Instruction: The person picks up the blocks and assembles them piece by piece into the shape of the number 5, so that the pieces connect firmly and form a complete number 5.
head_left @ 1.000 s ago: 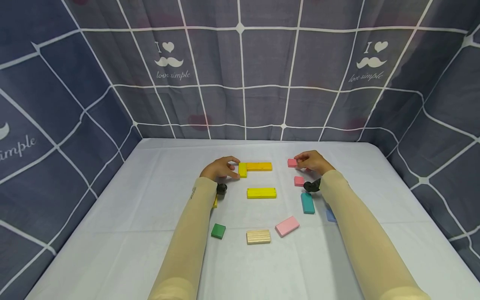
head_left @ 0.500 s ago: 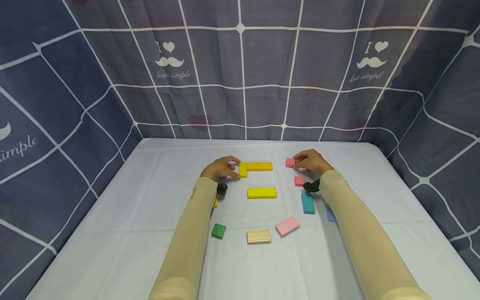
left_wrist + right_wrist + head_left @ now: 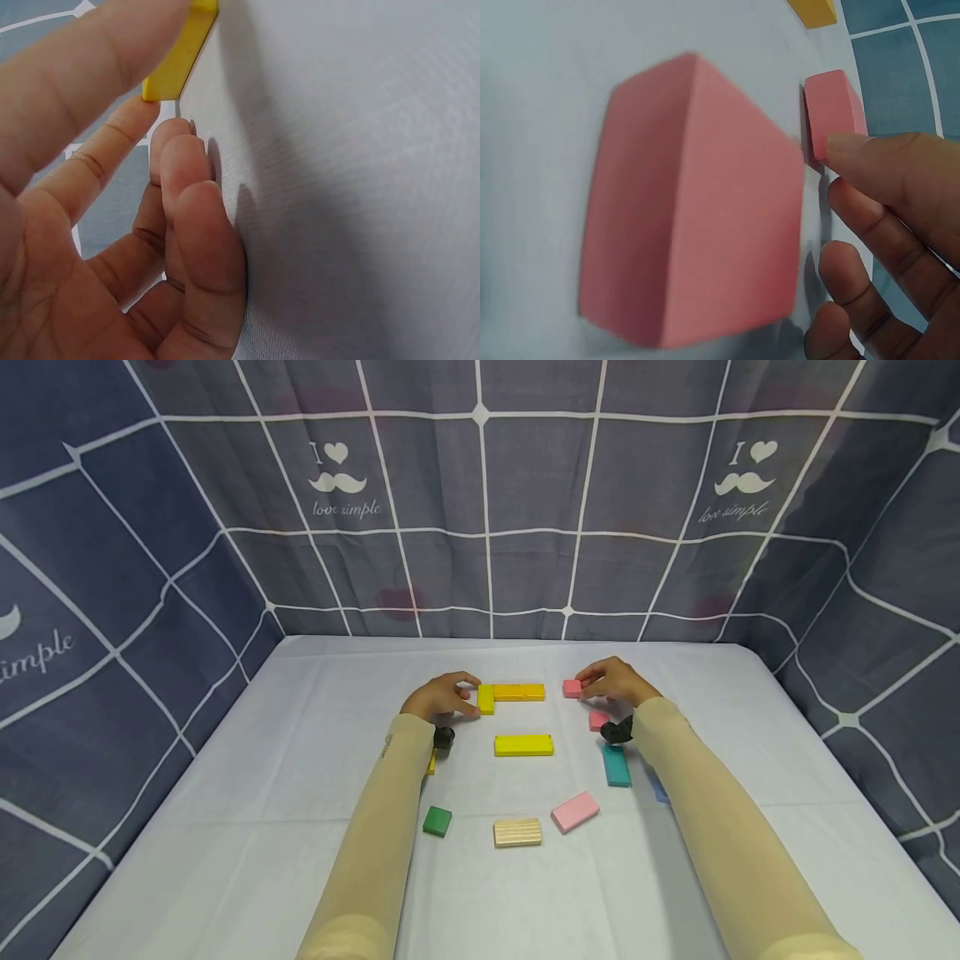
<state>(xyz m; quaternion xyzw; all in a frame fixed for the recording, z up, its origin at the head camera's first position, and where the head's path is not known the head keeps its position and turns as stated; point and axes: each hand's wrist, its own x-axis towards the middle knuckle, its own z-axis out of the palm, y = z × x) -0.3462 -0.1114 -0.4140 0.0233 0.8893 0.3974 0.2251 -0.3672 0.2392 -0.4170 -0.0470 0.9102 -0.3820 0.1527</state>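
My left hand (image 3: 438, 696) pinches a short upright-lying yellow block (image 3: 486, 700) between thumb and index finger. In the left wrist view that yellow block (image 3: 180, 64) shows past the thumb, the other fingers loosely bent by the cloth. A longer yellow block (image 3: 519, 693) lies against its right side, at a right angle. On the right, my right hand (image 3: 617, 682) pinches a small pink block (image 3: 572, 689), short of the long yellow one. In the right wrist view, the thumb lies on this pink block (image 3: 832, 112). Nearer the camera stands a second pink block (image 3: 705, 217).
Closer to me lie a yellow block (image 3: 523, 746), a teal block (image 3: 617, 766), a light pink block (image 3: 575, 812), a ridged beige block (image 3: 517, 832) and a green block (image 3: 437, 821). A blue block (image 3: 660, 789) is partly under the right sleeve. Grid-patterned curtains surround the white table.
My right hand has slid the small pink block leftward, closer to the long yellow block. The left hand has stayed in place on the short yellow block.
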